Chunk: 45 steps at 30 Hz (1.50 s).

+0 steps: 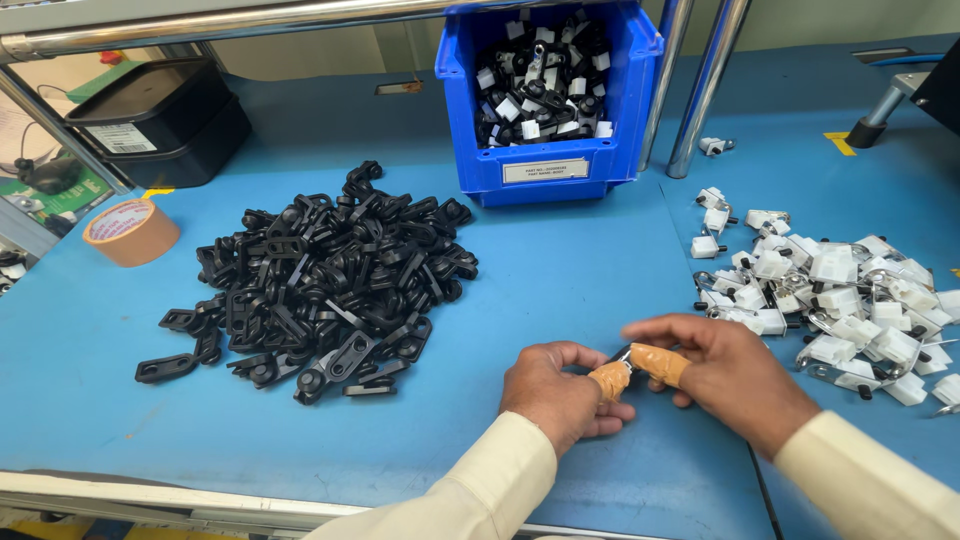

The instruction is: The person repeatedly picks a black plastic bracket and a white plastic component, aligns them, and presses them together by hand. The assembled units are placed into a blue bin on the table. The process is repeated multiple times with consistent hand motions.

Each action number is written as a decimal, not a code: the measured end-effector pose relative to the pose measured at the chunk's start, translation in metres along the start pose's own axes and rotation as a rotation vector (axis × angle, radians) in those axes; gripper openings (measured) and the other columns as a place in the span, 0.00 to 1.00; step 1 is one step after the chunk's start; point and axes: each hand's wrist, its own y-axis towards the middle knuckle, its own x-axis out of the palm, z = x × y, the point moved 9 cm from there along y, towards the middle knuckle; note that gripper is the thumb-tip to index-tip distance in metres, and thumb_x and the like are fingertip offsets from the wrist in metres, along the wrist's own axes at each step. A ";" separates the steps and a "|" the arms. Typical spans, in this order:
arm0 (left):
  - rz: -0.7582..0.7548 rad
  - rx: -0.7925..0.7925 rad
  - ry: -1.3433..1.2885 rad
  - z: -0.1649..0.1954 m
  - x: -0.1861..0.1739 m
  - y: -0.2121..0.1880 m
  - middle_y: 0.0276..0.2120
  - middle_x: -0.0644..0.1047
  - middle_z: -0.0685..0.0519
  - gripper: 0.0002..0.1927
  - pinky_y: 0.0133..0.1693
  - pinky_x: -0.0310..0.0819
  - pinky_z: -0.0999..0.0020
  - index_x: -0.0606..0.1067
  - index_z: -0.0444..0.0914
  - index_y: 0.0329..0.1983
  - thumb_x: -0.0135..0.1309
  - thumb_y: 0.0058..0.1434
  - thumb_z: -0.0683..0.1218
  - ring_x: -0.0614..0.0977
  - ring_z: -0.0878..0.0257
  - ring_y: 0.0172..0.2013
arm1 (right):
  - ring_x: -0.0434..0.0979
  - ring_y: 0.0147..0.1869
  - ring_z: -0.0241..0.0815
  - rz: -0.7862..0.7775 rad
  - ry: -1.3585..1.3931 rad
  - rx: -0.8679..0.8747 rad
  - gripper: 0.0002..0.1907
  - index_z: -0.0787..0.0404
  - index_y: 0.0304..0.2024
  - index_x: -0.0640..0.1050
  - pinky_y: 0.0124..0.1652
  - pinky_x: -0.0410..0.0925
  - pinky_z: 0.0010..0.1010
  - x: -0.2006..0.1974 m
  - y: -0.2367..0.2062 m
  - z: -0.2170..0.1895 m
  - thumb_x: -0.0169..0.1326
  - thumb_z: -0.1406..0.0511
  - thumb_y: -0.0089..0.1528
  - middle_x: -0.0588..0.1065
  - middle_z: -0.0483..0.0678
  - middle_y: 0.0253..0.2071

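My left hand (560, 392) and my right hand (735, 372) meet low over the blue table (560, 270), in cream sleeves. Tan tape wraps my left thumb and my right forefinger. Pinched between them is a small dark part (622, 356) with a bit of white or metal showing, mostly hidden by the fingers. A heap of black plastic brackets (320, 280) lies to the left of my hands. A spread of white plastic pieces with wire clips (835, 300) lies to the right.
A blue bin (548, 165) of joined black-and-white parts stands at the back centre, next to two slanted metal poles (700, 80). A roll of brown tape (132, 232) and a black tray (160, 120) sit at far left. The table's front edge runs just below my forearms.
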 end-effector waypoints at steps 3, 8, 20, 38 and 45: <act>0.043 -0.002 0.097 0.002 -0.002 -0.001 0.38 0.84 0.43 0.10 0.31 0.86 0.70 0.78 0.32 0.45 0.60 0.60 0.38 0.89 0.58 0.31 | 0.75 0.28 0.33 0.026 -0.051 -0.032 0.10 0.62 0.43 0.86 0.29 0.70 0.26 0.003 0.011 -0.001 0.61 0.66 0.61 0.82 0.48 0.31; 0.090 0.007 0.071 0.005 -0.001 -0.005 0.36 0.84 0.44 0.10 0.30 0.86 0.69 0.79 0.32 0.45 0.61 0.60 0.40 0.88 0.58 0.31 | 0.73 0.26 0.40 0.230 0.221 0.070 0.13 0.69 0.47 0.83 0.27 0.67 0.33 0.006 0.013 0.029 0.52 0.70 0.64 0.78 0.55 0.32; 0.066 0.002 0.085 0.004 0.000 -0.006 0.35 0.85 0.46 0.08 0.30 0.85 0.72 0.81 0.33 0.42 0.60 0.61 0.40 0.88 0.61 0.30 | 0.84 0.39 0.36 0.159 -0.392 -0.167 0.17 0.53 0.51 0.86 0.41 0.77 0.26 -0.004 -0.026 -0.009 0.66 0.66 0.59 0.83 0.43 0.41; 0.104 0.428 0.510 0.032 -0.006 -0.030 0.27 0.83 0.48 0.13 0.32 0.82 0.68 0.78 0.38 0.42 0.56 0.55 0.32 0.87 0.64 0.29 | 0.80 0.35 0.39 0.036 0.206 0.086 0.14 0.65 0.50 0.83 0.36 0.74 0.29 0.006 -0.012 0.019 0.57 0.71 0.62 0.82 0.53 0.35; -0.074 0.135 0.227 0.007 -0.042 -0.027 0.32 0.83 0.51 0.21 0.28 0.79 0.69 0.72 0.46 0.50 0.63 0.55 0.39 0.85 0.63 0.30 | 0.84 0.33 0.47 -0.233 0.131 -0.056 0.16 0.65 0.48 0.81 0.35 0.77 0.36 0.021 0.022 -0.067 0.57 0.70 0.57 0.84 0.55 0.35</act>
